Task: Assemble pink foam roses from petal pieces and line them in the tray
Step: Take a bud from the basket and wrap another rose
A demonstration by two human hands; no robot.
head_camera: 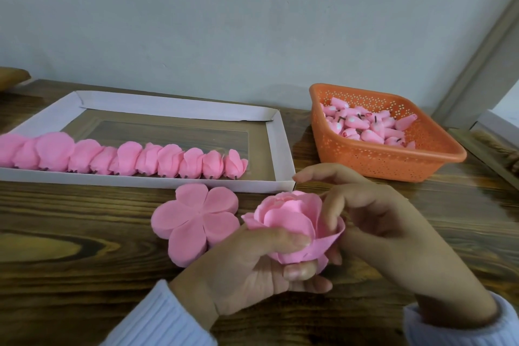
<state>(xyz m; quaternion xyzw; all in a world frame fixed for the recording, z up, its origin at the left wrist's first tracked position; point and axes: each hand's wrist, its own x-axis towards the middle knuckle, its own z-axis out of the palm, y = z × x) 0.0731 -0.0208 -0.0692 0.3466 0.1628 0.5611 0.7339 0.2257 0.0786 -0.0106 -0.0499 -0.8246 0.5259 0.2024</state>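
Softly, the left hand (pixel 252 267) curls its fingers under the rose (pixel 292 219) and the right hand (pixel 393 233) pinches its outer petal (pixel 332 237); it looks squashy, so hold the bottom.

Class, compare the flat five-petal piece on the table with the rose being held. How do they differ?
The petal piece lies flat and spread on the table; the rose is cupped and layered. The petal piece lies untouched; the left hand and right hand hold the rose. Both are pink.

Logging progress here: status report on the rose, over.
Left grip holds rose from below. Right grip curls over its outer petal. Finished roses lined in tray. Nothing blocking.
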